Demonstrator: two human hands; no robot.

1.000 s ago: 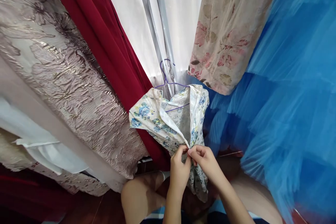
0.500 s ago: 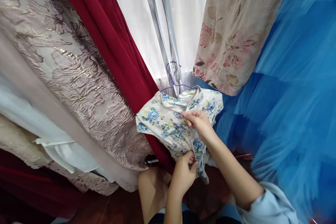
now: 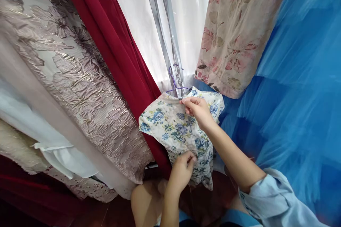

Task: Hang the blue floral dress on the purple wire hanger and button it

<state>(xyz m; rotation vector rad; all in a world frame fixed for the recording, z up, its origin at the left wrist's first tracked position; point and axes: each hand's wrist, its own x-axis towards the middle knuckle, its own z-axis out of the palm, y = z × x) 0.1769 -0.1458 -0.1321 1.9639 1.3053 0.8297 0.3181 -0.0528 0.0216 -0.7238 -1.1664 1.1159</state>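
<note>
A small white blouse (image 3: 173, 127) with blue flowers and yellow-green leaves hangs from a purple hanger (image 3: 174, 79). My right hand (image 3: 197, 110) is closed in a pinch at the middle of its neckline. Lower down, my left hand (image 3: 182, 166) is closed with thumb and fingers together at the front of the blouse; the cloth between its fingertips is mostly hidden. The blouse front lies fairly flat, and its hem hangs to the right of my left hand.
Grey metal poles (image 3: 160, 17) stand behind the hanger before a white curtain (image 3: 128, 0). On the left hang a dark red cloth (image 3: 112, 42) and a shiny pinkish garment (image 3: 87, 78). A pink-flowered garment (image 3: 229, 42) and blue tulle (image 3: 298, 95) hang on the right.
My right hand has moved up and slightly left to the neckline. The two front sides of the blouse have come together and the front is flatter. My left hand has shifted slightly left.
</note>
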